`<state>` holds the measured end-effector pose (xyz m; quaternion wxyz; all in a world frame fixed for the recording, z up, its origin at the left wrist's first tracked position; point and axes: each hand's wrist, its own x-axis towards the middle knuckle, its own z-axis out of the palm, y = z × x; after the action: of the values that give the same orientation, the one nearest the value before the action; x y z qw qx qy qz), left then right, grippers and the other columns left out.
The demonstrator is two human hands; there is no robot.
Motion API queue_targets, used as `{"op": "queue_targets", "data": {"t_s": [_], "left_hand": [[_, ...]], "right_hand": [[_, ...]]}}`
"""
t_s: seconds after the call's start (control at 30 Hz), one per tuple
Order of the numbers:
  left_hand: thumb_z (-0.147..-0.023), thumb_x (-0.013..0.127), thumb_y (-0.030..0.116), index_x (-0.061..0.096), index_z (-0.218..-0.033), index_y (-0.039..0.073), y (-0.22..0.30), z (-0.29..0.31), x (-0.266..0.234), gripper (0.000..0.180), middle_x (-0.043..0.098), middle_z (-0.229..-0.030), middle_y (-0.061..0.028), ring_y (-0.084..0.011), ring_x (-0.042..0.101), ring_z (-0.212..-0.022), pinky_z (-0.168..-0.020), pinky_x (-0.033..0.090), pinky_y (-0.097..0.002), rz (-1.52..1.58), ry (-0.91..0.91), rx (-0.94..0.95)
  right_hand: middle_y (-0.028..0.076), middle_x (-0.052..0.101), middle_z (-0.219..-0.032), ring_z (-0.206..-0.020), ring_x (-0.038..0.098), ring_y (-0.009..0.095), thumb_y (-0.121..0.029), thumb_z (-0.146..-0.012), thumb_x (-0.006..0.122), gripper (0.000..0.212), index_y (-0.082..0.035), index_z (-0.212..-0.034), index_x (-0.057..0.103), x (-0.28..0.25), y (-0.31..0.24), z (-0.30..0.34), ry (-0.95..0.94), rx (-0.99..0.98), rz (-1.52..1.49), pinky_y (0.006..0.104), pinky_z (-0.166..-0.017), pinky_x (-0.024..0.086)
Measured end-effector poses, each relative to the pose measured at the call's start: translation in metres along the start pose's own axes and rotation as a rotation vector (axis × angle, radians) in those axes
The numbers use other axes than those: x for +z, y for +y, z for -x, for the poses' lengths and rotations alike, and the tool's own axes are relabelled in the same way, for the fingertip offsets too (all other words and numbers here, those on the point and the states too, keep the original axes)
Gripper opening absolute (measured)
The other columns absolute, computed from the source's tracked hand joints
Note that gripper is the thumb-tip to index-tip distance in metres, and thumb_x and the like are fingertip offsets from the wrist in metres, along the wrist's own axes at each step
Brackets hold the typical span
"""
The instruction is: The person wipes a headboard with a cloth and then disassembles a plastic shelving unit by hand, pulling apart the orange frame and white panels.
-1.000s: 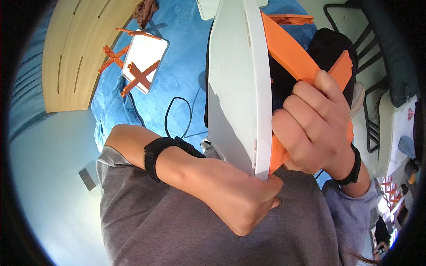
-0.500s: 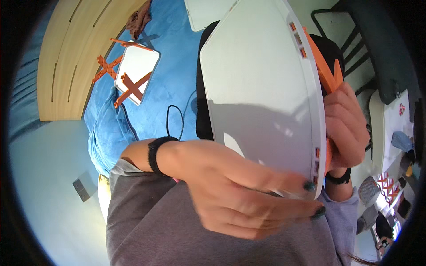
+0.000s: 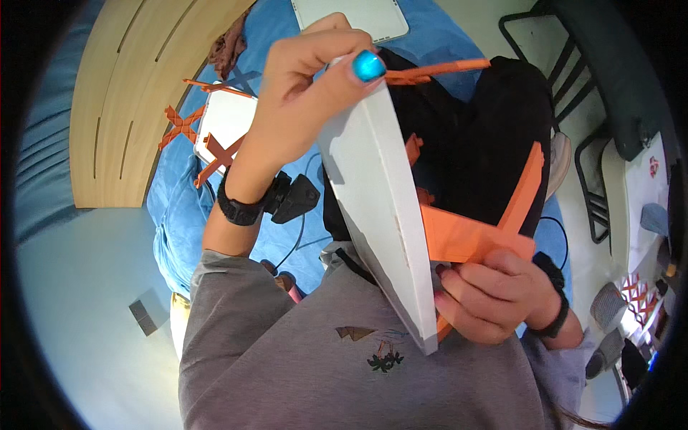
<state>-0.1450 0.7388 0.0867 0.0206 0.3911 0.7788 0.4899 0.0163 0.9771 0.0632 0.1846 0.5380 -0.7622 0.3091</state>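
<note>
A white panel (image 3: 373, 172) stands tilted nearly on edge in front of my chest. My left hand (image 3: 315, 86) is closed over its far end, the thumb pressed on the rim. An orange cross-shaped leg (image 3: 466, 236) sticks out from the panel's right side. Fingers of my right hand (image 3: 494, 297) wrap round the lower part of this leg, close to the panel's near end. At the far end another orange bar (image 3: 444, 69) juts out to the right. Where the orange pieces meet the panel is mostly hidden.
On the blue cover (image 3: 175, 236) at left lies a second white panel (image 3: 233, 118) with orange cross pieces (image 3: 218, 154) on and beside it. Another white panel (image 3: 358, 16) lies at the far edge. A wooden headboard (image 3: 136, 93) stands left, a black metal-framed chair (image 3: 573, 79) right.
My left hand has gone from the panel's near end to its far end. The panel has turned edge-on, exposing the orange leg, and my right hand has moved nearer and left.
</note>
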Motion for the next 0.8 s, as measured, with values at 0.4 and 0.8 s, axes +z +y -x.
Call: {"op": "queue_targets", "data": {"t_s": [0.4, 0.8], "left_hand": [[-0.065, 0.056, 0.006, 0.036, -0.056, 0.006, 0.065, 0.0, 0.023, 0.022, 0.035, -0.054, -0.0016, -0.0136, 0.033, -0.05, -0.052, 0.028, -0.0292, 0.089, 0.004, -0.025], [-0.05, 0.05, 0.004, 0.034, -0.053, 0.003, 0.066, -0.002, 0.038, 0.016, 0.033, -0.053, -0.0056, -0.0162, 0.028, -0.047, -0.046, 0.025, -0.0285, 0.135, 0.015, -0.025]], "right_hand": [[0.014, 0.058, -0.091, -0.084, 0.057, 0.031, -0.046, -0.072, 0.067, 0.05, 0.0, -0.087, 0.055, -0.036, -0.01, -0.058, -0.165, 0.823, -0.414, 0.041, -0.073, 0.045], [0.011, 0.055, -0.063, -0.055, 0.057, 0.031, -0.022, -0.088, 0.052, 0.02, -0.002, -0.086, 0.052, -0.013, 0.017, -0.033, -0.227, 0.76, -1.034, 0.0328, -0.048, 0.042]]}}
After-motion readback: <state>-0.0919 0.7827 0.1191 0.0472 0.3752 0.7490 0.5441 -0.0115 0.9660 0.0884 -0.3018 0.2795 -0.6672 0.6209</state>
